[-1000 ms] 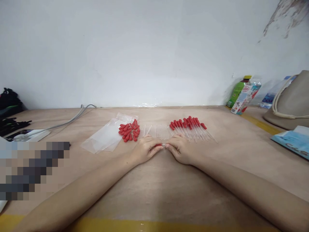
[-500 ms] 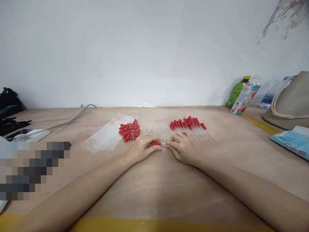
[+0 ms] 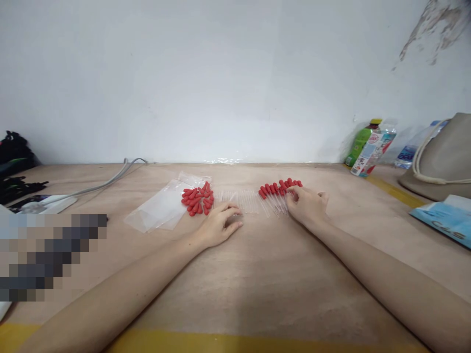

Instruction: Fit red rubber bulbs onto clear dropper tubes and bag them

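My left hand (image 3: pixel 221 225) rests on the table with its fingers curved and apart, nothing between them. Just beyond its fingertips lies a row of thin clear glass tubes (image 3: pixel 248 201). A pile of red rubber bulbs (image 3: pixel 196 198) is behind and left of this hand. My right hand (image 3: pixel 309 205) is over the right part of a row of droppers (image 3: pixel 274 189), clear tubes with red bulbs on their far ends. Its thumb and forefinger pinch a dropper among the others there, mostly hidden by the hand.
Clear plastic bags (image 3: pixel 158 206) lie left of the bulbs. A grey cable (image 3: pixel 110 182) runs along the table's left side. Bottles (image 3: pixel 373 149), a beige bag (image 3: pixel 441 152) and a blue packet (image 3: pixel 445 218) stand or lie at the right. A white wall closes off the back.
My right hand has moved right and away from me, to the dropper row. The red-bulbed dropper between both hands has left my left hand, whose fingers are now apart.
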The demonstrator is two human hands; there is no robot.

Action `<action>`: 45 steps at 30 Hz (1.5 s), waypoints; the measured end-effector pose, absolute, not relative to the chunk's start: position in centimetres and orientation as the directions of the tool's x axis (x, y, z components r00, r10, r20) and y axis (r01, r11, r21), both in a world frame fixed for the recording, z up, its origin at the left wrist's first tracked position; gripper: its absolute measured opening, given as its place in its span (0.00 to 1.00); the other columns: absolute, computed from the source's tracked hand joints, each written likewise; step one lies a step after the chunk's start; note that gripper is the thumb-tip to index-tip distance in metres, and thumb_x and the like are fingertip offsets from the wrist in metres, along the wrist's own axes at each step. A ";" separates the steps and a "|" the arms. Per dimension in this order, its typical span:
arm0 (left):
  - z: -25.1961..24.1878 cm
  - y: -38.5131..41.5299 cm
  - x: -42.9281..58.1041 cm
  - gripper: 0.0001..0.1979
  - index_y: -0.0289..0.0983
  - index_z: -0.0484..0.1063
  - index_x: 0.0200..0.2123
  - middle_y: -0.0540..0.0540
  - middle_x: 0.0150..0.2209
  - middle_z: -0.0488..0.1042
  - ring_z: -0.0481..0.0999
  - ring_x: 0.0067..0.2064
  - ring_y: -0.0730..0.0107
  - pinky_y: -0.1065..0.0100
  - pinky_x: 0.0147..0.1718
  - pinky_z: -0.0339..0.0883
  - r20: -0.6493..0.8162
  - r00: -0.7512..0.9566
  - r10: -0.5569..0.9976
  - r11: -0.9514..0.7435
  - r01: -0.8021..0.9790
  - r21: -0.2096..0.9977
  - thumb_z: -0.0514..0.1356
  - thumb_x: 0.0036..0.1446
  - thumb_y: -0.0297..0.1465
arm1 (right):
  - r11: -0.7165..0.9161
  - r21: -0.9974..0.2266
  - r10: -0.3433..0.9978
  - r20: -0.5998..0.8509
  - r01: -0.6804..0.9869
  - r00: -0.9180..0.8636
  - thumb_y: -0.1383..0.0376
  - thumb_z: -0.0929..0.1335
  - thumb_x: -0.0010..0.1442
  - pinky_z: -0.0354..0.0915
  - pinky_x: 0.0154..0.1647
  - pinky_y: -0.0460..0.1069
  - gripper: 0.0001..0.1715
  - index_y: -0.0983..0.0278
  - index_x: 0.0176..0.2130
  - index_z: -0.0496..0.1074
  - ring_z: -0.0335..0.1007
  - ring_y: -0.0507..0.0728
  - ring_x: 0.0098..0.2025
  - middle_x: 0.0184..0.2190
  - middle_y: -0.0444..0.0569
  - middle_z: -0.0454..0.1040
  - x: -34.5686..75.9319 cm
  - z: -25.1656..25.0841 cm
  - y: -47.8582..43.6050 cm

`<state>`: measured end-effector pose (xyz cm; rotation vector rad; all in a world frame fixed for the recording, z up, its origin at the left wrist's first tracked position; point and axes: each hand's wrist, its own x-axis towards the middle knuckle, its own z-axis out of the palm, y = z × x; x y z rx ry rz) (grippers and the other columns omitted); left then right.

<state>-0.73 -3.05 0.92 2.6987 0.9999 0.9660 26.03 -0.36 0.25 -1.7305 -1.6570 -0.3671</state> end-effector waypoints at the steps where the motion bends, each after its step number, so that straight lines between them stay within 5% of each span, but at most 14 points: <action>1: 0.9 -3.1 -0.7 0.09 0.38 0.69 0.40 0.43 0.43 0.68 0.68 0.43 0.65 0.63 0.41 0.66 0.536 0.586 0.607 -0.785 0.545 0.294 0.56 0.54 0.31 | 0.069 -0.280 0.771 0.624 0.957 0.127 0.62 0.59 0.53 0.43 0.38 0.54 0.14 0.61 0.35 0.72 0.64 0.57 0.32 0.29 0.48 0.74 25.9 0.1 -0.4; 13: 0.7 -2.9 -0.7 0.07 0.38 0.72 0.36 0.44 0.43 0.68 0.67 0.44 0.64 0.61 0.44 0.62 0.583 0.547 0.601 -0.765 0.605 0.220 0.57 0.53 0.32 | 0.137 -0.272 0.751 0.655 0.952 0.079 0.57 0.58 0.57 0.44 0.39 0.54 0.18 0.63 0.35 0.72 0.65 0.57 0.32 0.29 0.49 0.75 25.1 -0.1 -0.5; 19: 0.9 -2.0 -1.3 0.06 0.40 0.73 0.33 0.45 0.43 0.70 0.64 0.48 0.59 0.56 0.47 0.53 0.713 0.288 0.639 -0.538 0.830 0.147 0.58 0.52 0.34 | 0.250 -0.148 0.686 0.724 0.957 -0.067 0.60 0.59 0.58 0.43 0.40 0.53 0.16 0.63 0.33 0.73 0.64 0.54 0.31 0.28 0.48 0.74 23.1 -0.3 -1.7; 26: 1.1 -1.1 -2.0 0.09 0.40 0.72 0.37 0.42 0.46 0.68 0.61 0.50 0.55 0.53 0.48 0.47 0.747 0.107 0.656 -0.322 0.935 0.149 0.57 0.53 0.35 | 0.216 -0.150 0.785 0.614 0.965 -0.081 0.57 0.59 0.57 0.43 0.39 0.53 0.18 0.64 0.30 0.72 0.64 0.56 0.35 0.31 0.51 0.74 19.4 0.0 -1.1; 33: 2.0 -0.5 -3.8 0.14 0.39 0.71 0.38 0.41 0.43 0.68 0.62 0.47 0.53 0.55 0.43 0.50 0.674 0.051 0.737 -0.157 0.983 0.098 0.56 0.51 0.40 | 0.042 -0.217 0.885 0.461 0.975 0.065 0.55 0.61 0.54 0.46 0.41 0.57 0.19 0.66 0.29 0.71 0.65 0.61 0.36 0.31 0.54 0.73 18.1 0.4 0.1; 45: 2.2 0.2 -4.5 0.15 0.39 0.73 0.27 0.43 0.32 0.72 0.65 0.40 0.54 0.55 0.40 0.49 0.534 0.109 0.838 -0.154 0.987 0.039 0.52 0.52 0.42 | 0.050 -0.144 0.886 0.462 0.988 0.023 0.61 0.59 0.54 0.47 0.38 0.57 0.17 0.67 0.25 0.71 0.65 0.60 0.33 0.26 0.54 0.73 18.0 0.3 0.4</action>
